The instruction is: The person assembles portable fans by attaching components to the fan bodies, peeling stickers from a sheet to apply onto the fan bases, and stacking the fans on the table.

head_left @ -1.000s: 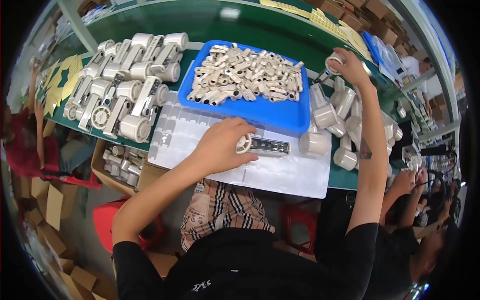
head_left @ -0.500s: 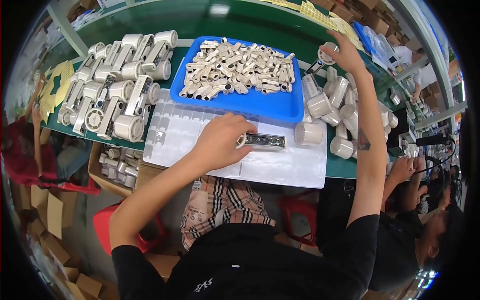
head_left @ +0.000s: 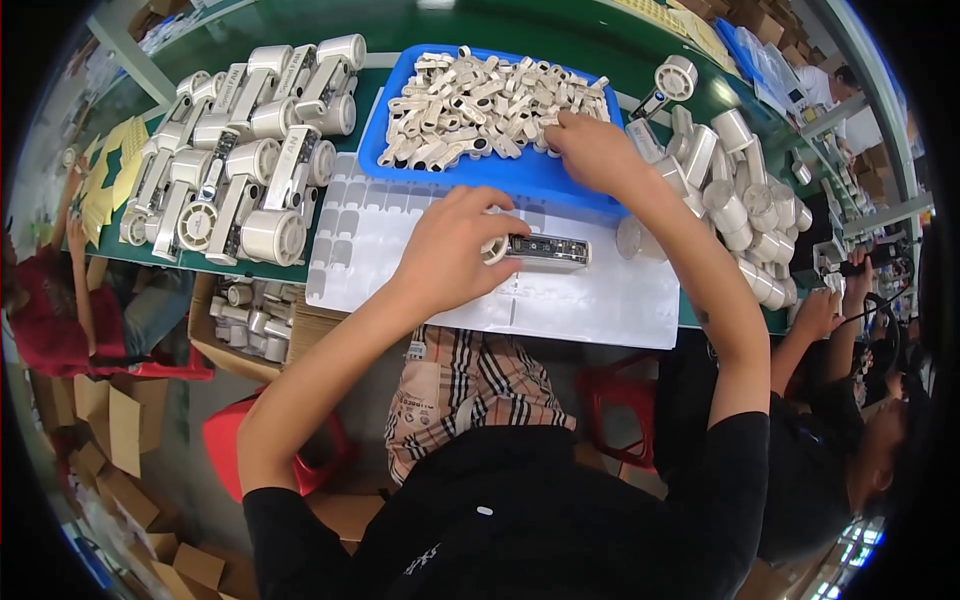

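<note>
My left hand (head_left: 455,245) is closed around the round head of a white handheld fan (head_left: 550,252). The fan lies sideways on the white sheet (head_left: 420,305), its handle pointing right with a dark circuit board showing on its long side. Over the right part of the blue tray (head_left: 500,185), my right hand (head_left: 592,152) bends its fingers down onto the pile of small white handle covers (head_left: 510,100). Its fingertips touch the pile, and what they pinch is hidden. Beyond that hand, another fan (head_left: 673,80) stands tilted near the heap on the right.
Rows of white fans (head_left: 250,160) lie at the left of the green table (head_left: 410,32). More fans (head_left: 735,190) are heaped at the right. An open carton (head_left: 240,325) of white parts stands below the left table edge. Other people work on both sides.
My right hand has come away from the tilted fan at the back right and down into the blue tray. My left hand stays on its fan. The whole view has shifted slightly.
</note>
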Action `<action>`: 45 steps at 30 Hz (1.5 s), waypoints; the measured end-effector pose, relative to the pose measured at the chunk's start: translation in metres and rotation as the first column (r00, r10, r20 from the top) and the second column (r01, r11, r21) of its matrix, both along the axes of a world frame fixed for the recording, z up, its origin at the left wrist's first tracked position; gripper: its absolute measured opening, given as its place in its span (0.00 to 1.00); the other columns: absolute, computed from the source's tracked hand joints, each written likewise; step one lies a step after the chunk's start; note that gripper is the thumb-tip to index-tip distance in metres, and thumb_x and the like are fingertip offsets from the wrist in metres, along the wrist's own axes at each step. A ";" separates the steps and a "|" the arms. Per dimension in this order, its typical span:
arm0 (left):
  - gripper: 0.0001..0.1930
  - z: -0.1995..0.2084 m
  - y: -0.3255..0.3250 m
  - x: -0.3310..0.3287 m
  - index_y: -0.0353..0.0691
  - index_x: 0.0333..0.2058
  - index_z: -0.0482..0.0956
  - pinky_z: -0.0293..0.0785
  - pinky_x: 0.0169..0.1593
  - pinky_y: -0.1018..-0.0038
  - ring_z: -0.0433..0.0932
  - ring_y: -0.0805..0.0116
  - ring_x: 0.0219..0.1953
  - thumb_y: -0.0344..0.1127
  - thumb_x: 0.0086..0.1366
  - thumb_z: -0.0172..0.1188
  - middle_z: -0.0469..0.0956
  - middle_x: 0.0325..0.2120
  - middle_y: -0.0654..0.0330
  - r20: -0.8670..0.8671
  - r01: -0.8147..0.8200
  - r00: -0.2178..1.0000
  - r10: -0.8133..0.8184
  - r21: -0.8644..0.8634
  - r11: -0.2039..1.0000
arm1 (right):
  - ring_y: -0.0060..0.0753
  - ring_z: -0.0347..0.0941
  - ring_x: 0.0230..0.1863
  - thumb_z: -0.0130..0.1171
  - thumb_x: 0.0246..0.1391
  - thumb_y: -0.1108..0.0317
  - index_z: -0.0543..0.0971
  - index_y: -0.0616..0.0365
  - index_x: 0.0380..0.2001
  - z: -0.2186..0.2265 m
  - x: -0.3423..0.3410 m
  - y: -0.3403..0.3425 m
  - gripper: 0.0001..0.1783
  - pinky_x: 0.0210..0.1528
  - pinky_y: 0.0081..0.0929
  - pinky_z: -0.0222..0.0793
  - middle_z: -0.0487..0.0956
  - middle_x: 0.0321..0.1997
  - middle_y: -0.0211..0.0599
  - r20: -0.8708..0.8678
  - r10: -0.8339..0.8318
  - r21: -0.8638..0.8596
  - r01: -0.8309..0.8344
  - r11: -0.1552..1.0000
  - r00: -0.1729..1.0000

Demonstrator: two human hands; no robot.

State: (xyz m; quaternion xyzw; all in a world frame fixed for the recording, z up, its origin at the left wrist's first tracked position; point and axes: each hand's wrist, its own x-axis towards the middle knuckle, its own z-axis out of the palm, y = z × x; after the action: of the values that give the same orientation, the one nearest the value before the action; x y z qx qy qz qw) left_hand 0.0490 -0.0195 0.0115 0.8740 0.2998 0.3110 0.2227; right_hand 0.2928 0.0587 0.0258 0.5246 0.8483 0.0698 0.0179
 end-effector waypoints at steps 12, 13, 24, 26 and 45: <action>0.34 0.028 -0.024 -0.027 0.41 0.51 0.71 0.65 0.56 0.62 0.68 0.52 0.53 0.32 0.42 0.73 0.70 0.49 0.51 0.236 -0.079 0.967 0.099 -0.093 0.993 | 0.41 0.74 0.34 0.58 0.50 0.74 0.75 0.59 0.35 0.063 -0.028 -0.085 0.07 0.37 0.32 0.70 0.78 0.36 0.35 -0.784 -0.042 -0.186 -0.169 0.968 0.620; 0.33 0.033 -0.027 -0.027 0.41 0.51 0.71 0.66 0.55 0.63 0.70 0.53 0.52 0.31 0.43 0.73 0.71 0.49 0.52 0.295 -0.083 0.950 0.101 -0.070 0.994 | 0.41 0.74 0.33 0.59 0.49 0.76 0.75 0.59 0.36 0.068 -0.033 -0.103 0.09 0.35 0.32 0.70 0.78 0.36 0.35 -0.789 0.025 -0.133 -0.211 0.968 0.614; 0.22 0.074 -0.078 -0.004 0.38 0.40 0.82 0.75 0.31 0.72 0.79 0.62 0.30 0.32 0.42 0.75 0.79 0.28 0.58 0.451 0.220 0.873 -0.185 -0.026 0.975 | 0.36 0.78 0.31 0.67 0.40 0.81 0.79 0.63 0.37 0.094 -0.035 -0.191 0.17 0.32 0.28 0.70 0.82 0.35 0.39 -0.911 0.267 0.143 -0.368 0.919 0.315; 0.20 0.074 -0.091 0.002 0.38 0.38 0.82 0.76 0.31 0.74 0.79 0.63 0.29 0.29 0.42 0.75 0.80 0.27 0.59 0.561 0.245 0.806 -0.188 -0.026 0.969 | 0.34 0.79 0.33 0.65 0.45 0.79 0.79 0.64 0.37 0.093 -0.028 -0.193 0.13 0.34 0.23 0.72 0.82 0.35 0.40 -0.968 0.167 0.053 -0.498 0.865 0.187; 0.20 -0.004 0.002 0.007 0.43 0.39 0.77 0.71 0.43 0.66 0.74 0.58 0.39 0.31 0.44 0.69 0.76 0.34 0.60 0.037 0.045 0.998 -0.042 -0.097 0.994 | 0.39 0.72 0.37 0.64 0.46 0.75 0.80 0.60 0.38 -0.003 -0.039 -0.139 0.13 0.39 0.30 0.68 0.76 0.35 0.37 -0.821 -0.071 -0.063 0.034 0.997 0.566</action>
State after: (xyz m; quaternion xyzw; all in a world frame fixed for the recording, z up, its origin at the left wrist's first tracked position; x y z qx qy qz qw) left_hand 0.0555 -0.0176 0.0078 0.8627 0.2916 0.3065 0.2771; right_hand 0.2538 -0.0807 0.0229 0.5214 0.7446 -0.1995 -0.3660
